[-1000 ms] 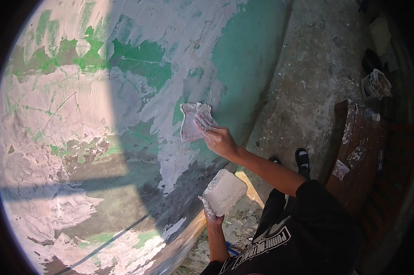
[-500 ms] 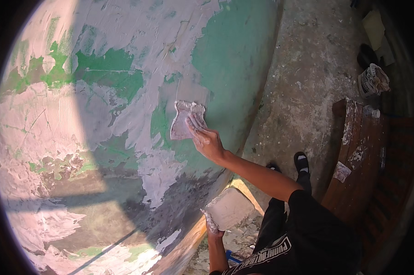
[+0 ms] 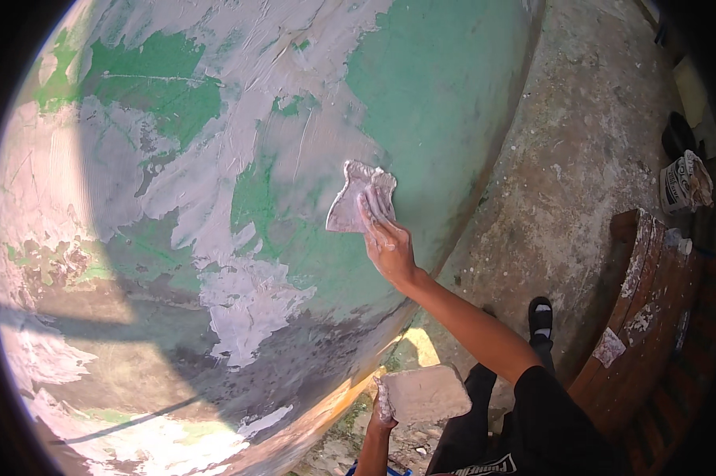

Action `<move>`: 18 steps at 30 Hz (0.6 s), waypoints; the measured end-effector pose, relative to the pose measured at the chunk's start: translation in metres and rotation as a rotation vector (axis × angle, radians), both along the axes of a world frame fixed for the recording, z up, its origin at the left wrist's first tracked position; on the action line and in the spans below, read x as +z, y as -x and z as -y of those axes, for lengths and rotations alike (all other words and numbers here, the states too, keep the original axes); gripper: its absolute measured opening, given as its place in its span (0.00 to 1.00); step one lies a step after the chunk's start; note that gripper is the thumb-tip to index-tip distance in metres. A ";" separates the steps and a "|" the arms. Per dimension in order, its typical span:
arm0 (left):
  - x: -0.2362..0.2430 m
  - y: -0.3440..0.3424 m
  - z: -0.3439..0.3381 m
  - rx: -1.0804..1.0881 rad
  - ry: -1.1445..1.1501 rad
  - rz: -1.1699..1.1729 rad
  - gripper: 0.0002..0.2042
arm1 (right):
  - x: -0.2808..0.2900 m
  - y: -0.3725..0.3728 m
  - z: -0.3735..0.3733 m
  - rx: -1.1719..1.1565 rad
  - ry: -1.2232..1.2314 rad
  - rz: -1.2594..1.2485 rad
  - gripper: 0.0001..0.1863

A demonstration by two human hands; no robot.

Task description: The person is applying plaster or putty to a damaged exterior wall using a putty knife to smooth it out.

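Spread fingers of my right hand (image 3: 388,242) press a putty-smeared flat scraper (image 3: 347,202) against the green wall (image 3: 429,103). Thick pale putty lines the scraper's upper edge, and a smooth grey-white putty layer (image 3: 314,147) lies on the wall just above it. Lower down, my left hand (image 3: 384,408) grips one edge of a flat, rounded-corner board (image 3: 425,393) coated in putty, held away from the wall. Part of the left hand's fingers is hidden behind the board.
A brown wooden bench (image 3: 651,317) with white splashes stands at the right, a putty-stained scrap (image 3: 608,347) on it. Beyond it are a white bucket (image 3: 679,186) and a dark round container (image 3: 678,135). Speckled concrete floor (image 3: 580,143) runs along the wall's base.
My right hand has slid the scraper a little right along the wall, leaving putty behind. The board in my left hand has turned more level. The view has shifted.
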State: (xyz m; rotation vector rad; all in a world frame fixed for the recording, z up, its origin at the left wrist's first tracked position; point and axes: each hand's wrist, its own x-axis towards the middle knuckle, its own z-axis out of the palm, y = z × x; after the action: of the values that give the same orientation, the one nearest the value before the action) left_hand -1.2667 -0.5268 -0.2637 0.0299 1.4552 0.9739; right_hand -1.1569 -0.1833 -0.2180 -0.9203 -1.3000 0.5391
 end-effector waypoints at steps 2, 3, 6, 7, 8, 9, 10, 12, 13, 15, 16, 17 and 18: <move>-0.010 0.002 0.007 0.044 -0.029 0.032 0.30 | -0.018 0.027 0.031 0.067 -0.061 0.069 0.31; -0.016 0.006 0.013 0.050 -0.032 0.030 0.30 | -0.020 0.033 0.051 0.153 -0.068 0.061 0.30; -0.012 0.003 0.018 0.036 -0.072 0.097 0.28 | -0.031 0.022 0.091 0.328 -0.110 0.079 0.29; -0.009 -0.001 0.018 0.037 -0.075 0.093 0.28 | -0.033 0.016 0.095 0.408 -0.152 0.091 0.29; -0.010 -0.004 0.018 0.086 -0.065 0.076 0.28 | -0.030 0.007 0.091 0.410 -0.155 0.089 0.29; -0.009 -0.007 0.018 0.136 -0.055 0.059 0.28 | -0.028 -0.002 0.082 0.314 -0.125 0.016 0.29; -0.008 -0.010 0.019 0.138 -0.055 0.061 0.28 | -0.022 -0.013 0.072 0.216 -0.092 -0.052 0.29; -0.005 -0.019 0.021 0.118 -0.073 0.071 0.29 | -0.010 -0.029 0.036 0.070 0.024 -0.091 0.30; -0.008 -0.022 0.023 0.120 -0.074 0.073 0.29 | -0.010 -0.031 0.018 0.080 0.073 -0.097 0.29; -0.013 -0.025 0.032 0.063 -0.005 -0.055 0.37 | -0.016 -0.018 0.009 0.093 0.119 -0.111 0.29; -0.015 -0.025 0.035 0.064 -0.006 -0.055 0.37 | -0.022 -0.003 0.008 0.077 0.065 -0.055 0.29; -0.017 -0.028 0.036 0.091 -0.011 -0.053 0.37 | -0.030 0.009 0.007 0.061 0.009 0.003 0.29; -0.018 -0.031 0.035 0.115 -0.016 -0.050 0.37 | -0.037 0.019 0.012 0.043 -0.017 0.033 0.30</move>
State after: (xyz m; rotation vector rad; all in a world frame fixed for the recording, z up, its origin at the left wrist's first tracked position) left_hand -1.2354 -0.5618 -0.2814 -0.0186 1.5079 1.0854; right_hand -1.1761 -0.1954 -0.2554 -0.8919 -1.3551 0.5475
